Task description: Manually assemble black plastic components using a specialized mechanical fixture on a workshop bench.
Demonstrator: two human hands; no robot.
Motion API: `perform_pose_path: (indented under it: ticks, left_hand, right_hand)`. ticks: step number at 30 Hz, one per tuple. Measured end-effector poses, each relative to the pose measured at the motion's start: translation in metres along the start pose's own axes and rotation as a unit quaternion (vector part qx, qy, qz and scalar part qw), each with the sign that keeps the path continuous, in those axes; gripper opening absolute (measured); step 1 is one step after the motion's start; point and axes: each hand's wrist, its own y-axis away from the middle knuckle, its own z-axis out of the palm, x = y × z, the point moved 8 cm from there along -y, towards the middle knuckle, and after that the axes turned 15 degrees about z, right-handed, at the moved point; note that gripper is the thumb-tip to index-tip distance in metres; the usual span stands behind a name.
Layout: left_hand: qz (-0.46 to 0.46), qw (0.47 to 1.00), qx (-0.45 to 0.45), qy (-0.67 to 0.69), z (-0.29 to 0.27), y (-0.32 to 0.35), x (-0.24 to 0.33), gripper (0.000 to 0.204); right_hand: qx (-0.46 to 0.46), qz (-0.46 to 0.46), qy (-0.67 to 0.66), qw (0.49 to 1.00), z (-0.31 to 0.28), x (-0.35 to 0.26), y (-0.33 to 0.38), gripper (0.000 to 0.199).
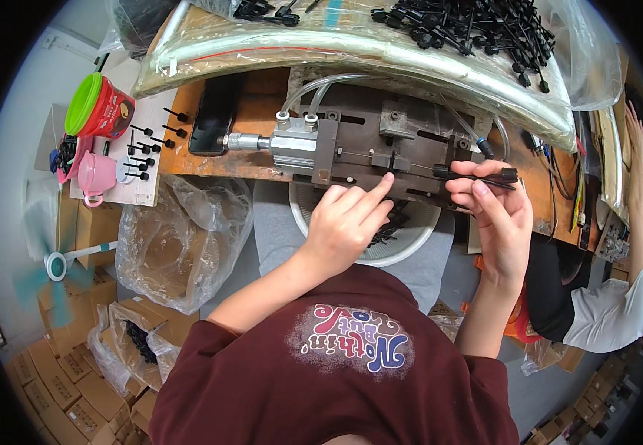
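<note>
Black long-stemmed parts (509,176) are pinched in the right hand (498,215), thumb and fingertips closed on them at the right end of the fixture. Looks like a few at once, knobby heads poking out to the right, but they overlap so I can't give you a count. One more knobby black head (441,171) sits right by those fingertips; can't tell if they're touching it.

Left hand (345,222) has its index finger stretched out to the small dark block (390,162) mid-fixture, thumb a narrow gap away. Contact or just beside? Can't tell from this angle.

Fixture's a dark metal plate (362,132) with a silver cylinder (293,152) on its left end and clear hoses (314,83) looping off it. More of the same parts lie in the white basin (298,215) under the hands, and a big heap (477,33) is up on the plastic-wrapped shelf. Off left, several lie by a pink cup (97,175) and a red tub (110,111), with a dark phone (216,111) nearby. Co-worker in a white sleeve (614,315) over on the right.
</note>
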Motion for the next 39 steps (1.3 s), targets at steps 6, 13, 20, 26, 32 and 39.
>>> perform_pose_path:
  ticks: [6, 13, 20, 26, 32, 39]
  left_hand:
    - [0.009, 0.999, -0.023, -0.041, 0.005, -0.014, -0.005, 0.031]
    - [0.006, 0.999, -0.016, -0.029, 0.006, -0.013, -0.006, 0.028]
    - [-0.12, 0.981, 0.056, 0.139, 0.006, -0.005, -0.015, 0.021]
    - [-0.195, 0.909, 0.18, 0.321, -0.059, -0.009, -0.031, 0.028]
    - [-0.027, 0.945, 0.325, -0.021, -0.206, -0.052, -0.082, 0.028]
    - [-0.177, 0.879, 0.44, 0.044, -0.281, -0.099, -0.207, 0.017]
  right_hand:
    - [0.002, 0.039, 0.002, 0.999, -0.001, 0.008, 0.004, 0.018]
    - [0.067, 0.009, -0.018, 0.998, -0.017, 0.011, 0.005, 0.016]
    - [0.049, 0.078, -0.045, 0.995, -0.007, 0.03, 0.002, 0.011]
    - [0.083, 0.048, -0.068, 0.993, -0.017, 0.035, 0.004, 0.01]
    - [0.064, 0.012, -0.063, 0.996, -0.01, 0.024, 0.01, 0.013]
    - [0.076, -0.026, -0.072, 0.994, 0.005, 0.017, 0.02, 0.012]
